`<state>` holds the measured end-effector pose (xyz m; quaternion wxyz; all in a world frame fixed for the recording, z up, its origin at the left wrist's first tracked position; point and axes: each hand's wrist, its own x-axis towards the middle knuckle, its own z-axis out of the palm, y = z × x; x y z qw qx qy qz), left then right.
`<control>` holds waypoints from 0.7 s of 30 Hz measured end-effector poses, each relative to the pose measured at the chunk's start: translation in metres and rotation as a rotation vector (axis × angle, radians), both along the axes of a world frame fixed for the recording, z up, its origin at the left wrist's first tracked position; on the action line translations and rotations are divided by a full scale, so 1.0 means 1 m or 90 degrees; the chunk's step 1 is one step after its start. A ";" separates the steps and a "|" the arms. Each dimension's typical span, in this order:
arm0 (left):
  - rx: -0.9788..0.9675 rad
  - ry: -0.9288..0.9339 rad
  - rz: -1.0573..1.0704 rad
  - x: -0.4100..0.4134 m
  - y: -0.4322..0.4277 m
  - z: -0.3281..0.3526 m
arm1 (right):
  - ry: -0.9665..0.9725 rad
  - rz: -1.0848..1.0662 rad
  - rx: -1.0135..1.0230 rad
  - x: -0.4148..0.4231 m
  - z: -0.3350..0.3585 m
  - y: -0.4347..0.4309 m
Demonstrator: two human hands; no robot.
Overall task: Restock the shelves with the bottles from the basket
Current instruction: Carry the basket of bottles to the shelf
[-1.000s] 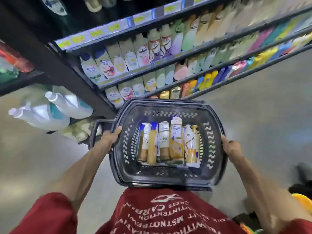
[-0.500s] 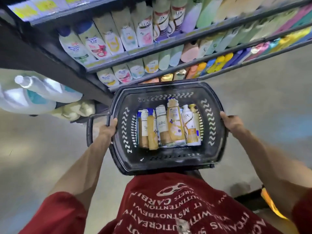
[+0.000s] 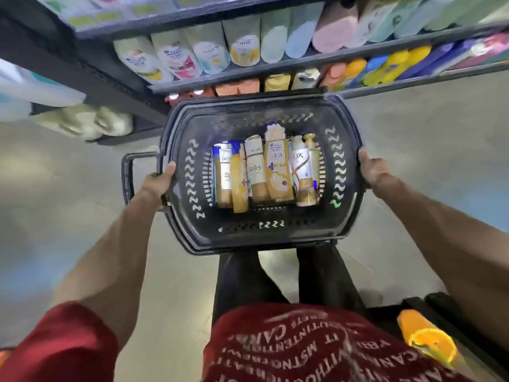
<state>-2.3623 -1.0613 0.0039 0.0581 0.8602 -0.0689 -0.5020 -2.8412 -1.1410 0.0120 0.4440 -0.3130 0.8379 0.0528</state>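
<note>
A black plastic basket hangs in front of me above the floor, level and close to my legs. My left hand grips its left rim and my right hand grips its right rim. Several gold, white and blue bottles lie side by side on the basket's bottom. Just beyond the basket runs the shelf unit, its lower tiers packed with pale and coloured bottles.
A dark shelf upright slants down on the left, with large white bottles beyond it. The basket's loose handle sticks out to the left. An orange object lies at lower right. Grey floor surrounds me.
The basket has come down and the view has tilted lower. The upper shelves have left the frame, my legs now show under the basket. Both hands keep their grip on the rims.
</note>
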 end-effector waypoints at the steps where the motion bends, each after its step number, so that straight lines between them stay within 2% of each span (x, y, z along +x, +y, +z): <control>1: 0.006 0.011 0.012 0.001 -0.001 -0.014 | -0.002 -0.005 0.000 -0.003 -0.012 -0.006; 8: 0.051 0.011 0.050 0.000 -0.009 -0.102 | -0.017 0.026 0.005 -0.006 -0.079 -0.049; 13: 0.037 -0.029 0.021 -0.003 -0.030 -0.143 | -0.028 0.038 0.007 -0.003 -0.132 -0.062; 21: 0.029 -0.020 0.032 0.012 -0.056 -0.201 | -0.053 0.016 0.002 0.010 -0.202 -0.099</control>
